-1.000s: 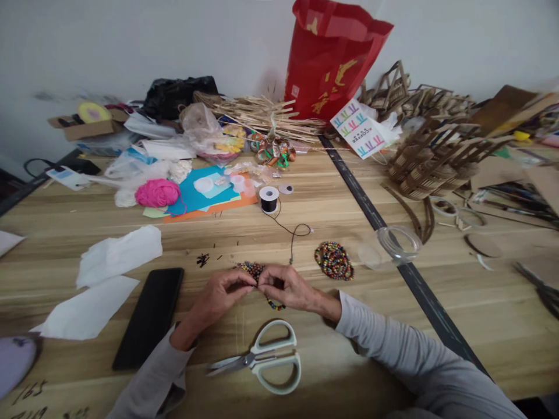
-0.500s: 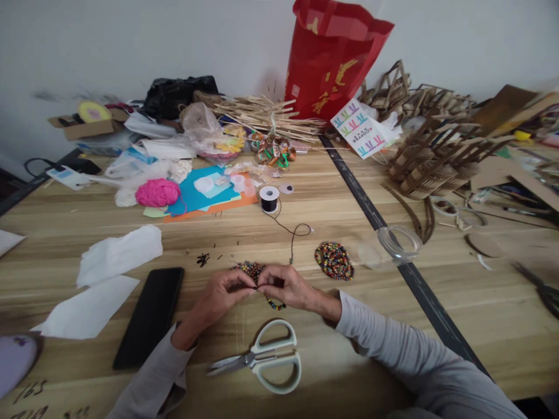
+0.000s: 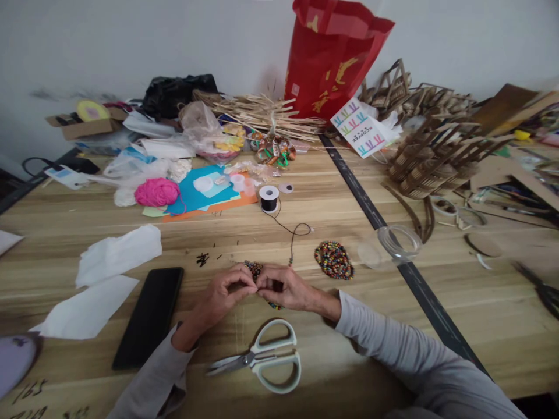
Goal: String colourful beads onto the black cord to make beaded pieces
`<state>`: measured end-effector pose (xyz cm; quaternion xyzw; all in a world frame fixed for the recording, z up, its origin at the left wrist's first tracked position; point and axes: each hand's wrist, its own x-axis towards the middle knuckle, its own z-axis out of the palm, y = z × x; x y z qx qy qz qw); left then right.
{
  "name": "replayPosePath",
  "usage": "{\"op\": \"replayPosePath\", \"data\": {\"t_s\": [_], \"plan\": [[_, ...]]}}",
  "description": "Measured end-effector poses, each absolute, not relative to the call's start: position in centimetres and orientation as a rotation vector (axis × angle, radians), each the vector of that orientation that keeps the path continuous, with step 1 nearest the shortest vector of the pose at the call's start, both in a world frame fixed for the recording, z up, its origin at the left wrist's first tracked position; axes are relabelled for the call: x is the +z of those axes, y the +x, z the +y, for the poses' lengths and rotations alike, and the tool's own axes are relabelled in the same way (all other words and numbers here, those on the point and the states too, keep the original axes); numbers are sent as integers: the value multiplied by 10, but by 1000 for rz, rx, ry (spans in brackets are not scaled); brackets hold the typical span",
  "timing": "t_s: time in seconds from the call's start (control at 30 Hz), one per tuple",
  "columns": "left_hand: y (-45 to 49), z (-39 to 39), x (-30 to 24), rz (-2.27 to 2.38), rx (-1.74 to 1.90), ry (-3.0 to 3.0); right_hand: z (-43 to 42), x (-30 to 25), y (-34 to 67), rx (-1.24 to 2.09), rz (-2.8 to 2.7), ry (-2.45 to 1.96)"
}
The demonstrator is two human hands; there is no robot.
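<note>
My left hand (image 3: pixel 227 293) and my right hand (image 3: pixel 283 287) meet at the fingertips over the table, each closed in a pinch. Whatever is between their fingers is too small to make out. Strung multicoloured beads (image 3: pixel 253 267) show behind the fingers, and a few more peek out below my right hand. A thin black cord (image 3: pixel 301 226) runs from a white-rimmed spool (image 3: pixel 269 199) down to behind my right hand, where its end is hidden. To the right lies a coiled heap of beaded strings (image 3: pixel 334 261). White-handled scissors (image 3: pixel 262 356), blades slightly apart, rest just below my hands.
A black phone (image 3: pixel 148 318) and white paper sheets (image 3: pixel 120 256) lie to the left. Small black bits (image 3: pixel 202 259) are scattered above my left hand. Pink yarn (image 3: pixel 157 192), a red bag (image 3: pixel 334 58) and woven baskets (image 3: pixel 430 166) stand farther back. Clear tubing (image 3: pixel 399 243) lies right.
My left hand has shifted slightly and covers more of the beads behind it. The dark speck between the fingertips no longer shows. My right hand is almost unmoved.
</note>
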<state>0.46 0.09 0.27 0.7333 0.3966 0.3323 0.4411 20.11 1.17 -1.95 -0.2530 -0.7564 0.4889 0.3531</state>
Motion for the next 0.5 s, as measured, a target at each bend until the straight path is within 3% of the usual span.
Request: {"op": "replayPosePath", "data": {"t_s": [0.27,0.5], "plan": [[6,0,5,988,856,1793,12,-16,201,1083,-2109,-596],[6,-2,7,1024,883,1785,3,-22,198,1144,-2016,-732]]}}
